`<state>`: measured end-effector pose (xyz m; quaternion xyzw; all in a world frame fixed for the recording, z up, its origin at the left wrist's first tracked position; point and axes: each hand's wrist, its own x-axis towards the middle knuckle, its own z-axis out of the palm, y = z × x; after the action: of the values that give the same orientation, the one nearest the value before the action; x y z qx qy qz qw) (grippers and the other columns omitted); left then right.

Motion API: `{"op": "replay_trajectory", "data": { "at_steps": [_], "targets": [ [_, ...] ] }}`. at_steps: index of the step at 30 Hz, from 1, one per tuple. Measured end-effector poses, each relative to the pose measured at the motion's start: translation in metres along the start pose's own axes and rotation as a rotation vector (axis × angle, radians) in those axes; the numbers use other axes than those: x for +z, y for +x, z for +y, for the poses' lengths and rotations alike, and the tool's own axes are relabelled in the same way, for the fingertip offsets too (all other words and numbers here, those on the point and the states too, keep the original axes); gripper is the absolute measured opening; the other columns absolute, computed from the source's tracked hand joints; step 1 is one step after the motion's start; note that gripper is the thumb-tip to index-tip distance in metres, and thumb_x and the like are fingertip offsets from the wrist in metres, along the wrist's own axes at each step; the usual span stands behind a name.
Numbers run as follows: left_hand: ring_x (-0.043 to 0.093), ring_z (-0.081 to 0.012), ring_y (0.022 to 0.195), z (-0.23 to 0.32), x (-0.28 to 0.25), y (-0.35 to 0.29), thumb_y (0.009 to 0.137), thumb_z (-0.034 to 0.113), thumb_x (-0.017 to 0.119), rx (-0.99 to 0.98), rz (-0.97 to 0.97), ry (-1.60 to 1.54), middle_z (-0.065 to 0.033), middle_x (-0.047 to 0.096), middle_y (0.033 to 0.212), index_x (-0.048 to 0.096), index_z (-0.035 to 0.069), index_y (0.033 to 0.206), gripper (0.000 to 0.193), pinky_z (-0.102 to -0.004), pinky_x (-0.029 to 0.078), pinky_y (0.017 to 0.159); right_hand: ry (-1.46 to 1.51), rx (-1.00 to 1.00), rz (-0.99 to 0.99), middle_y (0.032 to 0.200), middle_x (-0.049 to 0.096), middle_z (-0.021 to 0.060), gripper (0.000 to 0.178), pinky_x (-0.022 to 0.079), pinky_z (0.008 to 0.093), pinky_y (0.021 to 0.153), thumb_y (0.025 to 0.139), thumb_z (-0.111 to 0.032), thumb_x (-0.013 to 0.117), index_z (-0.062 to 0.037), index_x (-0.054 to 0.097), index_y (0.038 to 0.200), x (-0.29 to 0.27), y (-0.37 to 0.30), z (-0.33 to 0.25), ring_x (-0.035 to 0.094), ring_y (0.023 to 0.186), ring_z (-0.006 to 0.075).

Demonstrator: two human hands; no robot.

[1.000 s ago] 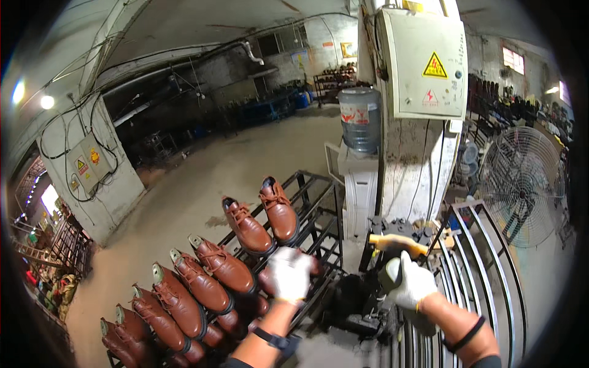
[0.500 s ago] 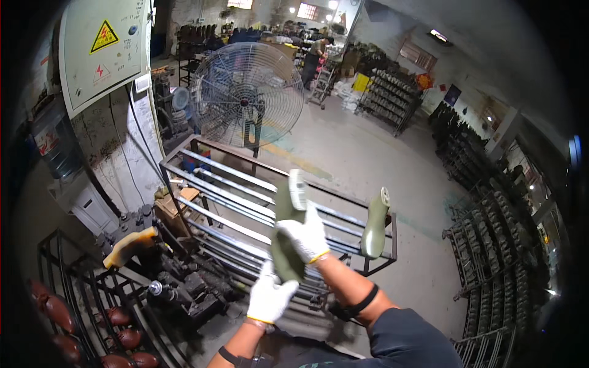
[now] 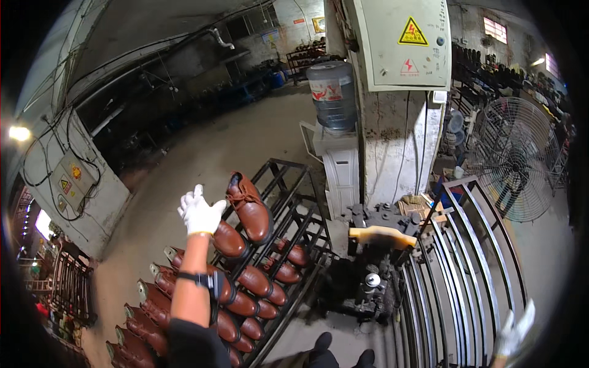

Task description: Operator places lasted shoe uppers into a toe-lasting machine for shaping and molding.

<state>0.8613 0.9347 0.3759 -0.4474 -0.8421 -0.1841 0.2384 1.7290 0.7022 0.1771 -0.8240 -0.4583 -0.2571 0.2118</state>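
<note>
Our white-gloved left hand [image 3: 202,213] and right hand [image 3: 514,332]: fingers spread, empty.
Brown leather lace-up shoes [image 3: 253,280] line our black metal rack [image 3: 288,164] side by side, probably to save space.

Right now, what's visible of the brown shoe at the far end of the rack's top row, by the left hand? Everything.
The brown shoe looks like glossy leather, laced in brown, with a dark sole edge. Its dark opening is at the upper end; the rounded toe points down toward the wearer. It sits tilted on the black rack, beside a neighbouring shoe. The gloved left hand is spread just left of it, not gripping; thumb contact can't be told. Its underside is hidden.
</note>
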Motion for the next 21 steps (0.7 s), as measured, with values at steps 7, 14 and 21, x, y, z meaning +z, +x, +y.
{"op": "replay_trajectory", "data": {
  "at_steps": [7, 14, 21],
  "targets": [
    [0.064, -0.0381, 0.13, -0.033, 0.068, 0.071, 0.073, 0.027, 0.08, 0.189, -0.456, -0.383, -0.0228, 0.065, 0.143, 0.048, 0.001, 0.155, 0.092, -0.0409, 0.05, 0.112, 0.126, 0.046, -0.308, 0.108, 0.072, 0.0272, 0.047, 0.054, 0.0491, 0.093, 0.095, -0.03, 0.074, 0.0049, 0.068, 0.126, 0.122, -0.019, -0.05, 0.069, 0.099, 0.0451],
    [0.068, -0.0241, 0.075, -0.046, 0.114, 0.13, 0.07, 0.027, 0.086, 0.397, -0.864, -0.287, -0.0167, 0.077, 0.091, 0.073, -0.003, 0.12, 0.06, -0.039, 0.057, 0.071, 0.075, 0.038, -0.398, 0.08, 0.064, 0.0302, 0.042, 0.048, 0.0567, 0.071, 0.099, -0.039, 0.068, -0.0003, 0.06, 0.087, 0.154, 0.003, -0.047, 0.062, 0.078, 0.0524],
    [0.075, -0.0316, 0.086, 0.032, 0.152, 0.116, 0.07, 0.033, 0.083, 0.061, -0.622, -0.252, -0.019, 0.079, 0.096, 0.08, 0.002, 0.095, 0.04, -0.0419, 0.06, 0.079, -0.01, 0.015, -0.329, 0.078, 0.065, 0.0274, 0.038, 0.049, 0.0531, 0.065, 0.1, -0.04, 0.068, -0.0026, 0.068, 0.095, 0.14, 0.02, -0.024, 0.065, 0.073, 0.0466]
  ]
}}
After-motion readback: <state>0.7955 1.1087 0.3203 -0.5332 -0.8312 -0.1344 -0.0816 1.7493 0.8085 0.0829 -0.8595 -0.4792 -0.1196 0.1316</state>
